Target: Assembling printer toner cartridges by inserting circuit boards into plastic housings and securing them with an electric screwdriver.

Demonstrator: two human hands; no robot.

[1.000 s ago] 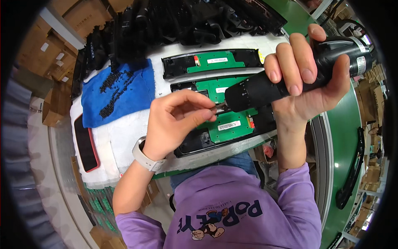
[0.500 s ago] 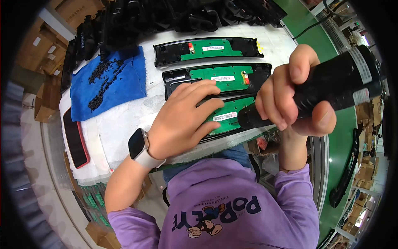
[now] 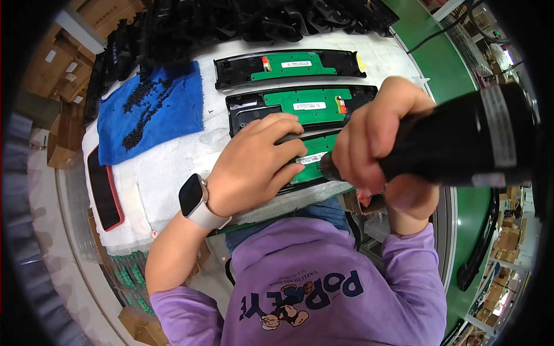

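Observation:
My right hand is wrapped round a black electric screwdriver, tilted with its nose pointing down to the left. That nose reaches the green circuit board in the nearest black panel; the hand covers the panel's right part, and I cannot tell whether the bit touches a screw. Over the left end of the same panel lies my left hand, fingers spread and holding nothing. Just beyond is a second black panel with a green board, and a third similar panel lies farther back.
On the left, a blue cloth bears many small black screws. A phone with a red edge lies beside it. Black plastic parts are heaped along the back of the white-covered table. Cardboard boxes stand beyond the left edge.
My right hand and the screwdriver have moved left and the tool's back end has dropped lower. Its nose has shifted left along the nearest board. My left hand has hardly moved.

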